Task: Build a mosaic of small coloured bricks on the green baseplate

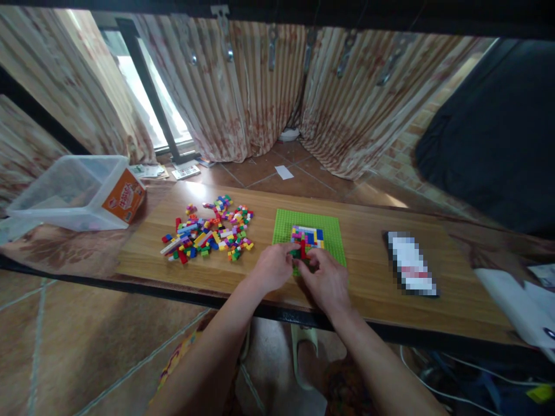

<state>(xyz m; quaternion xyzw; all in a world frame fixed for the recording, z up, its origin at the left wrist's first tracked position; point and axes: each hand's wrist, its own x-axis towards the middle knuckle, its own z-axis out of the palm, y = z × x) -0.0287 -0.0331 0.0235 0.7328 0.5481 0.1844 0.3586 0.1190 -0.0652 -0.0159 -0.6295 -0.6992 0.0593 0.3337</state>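
Observation:
A green baseplate (pixel 332 228) lies on the wooden board in front of me. On it sits a low block of toy bricks (pixel 309 234) in white, blue, pink and yellow. At the plate's near edge my left hand (pixel 273 267) is closed, its fingertips around a dark green brick (pixel 295 253). My right hand (pixel 328 280) is closed from the other side, thumb and fingers at a red brick (pixel 303 248) that stands up between the hands. The fingers partly cover both bricks. Whether the two bricks are joined, I cannot tell.
Left of the plate, many loose bricks (pixel 208 234) lie in a spread pile on the wooden board (pixel 260 199). A clear plastic bin (pixel 82 190) with an orange label stands at far left. A blurred, pixelated flat object (pixel 411 264) lies to the right.

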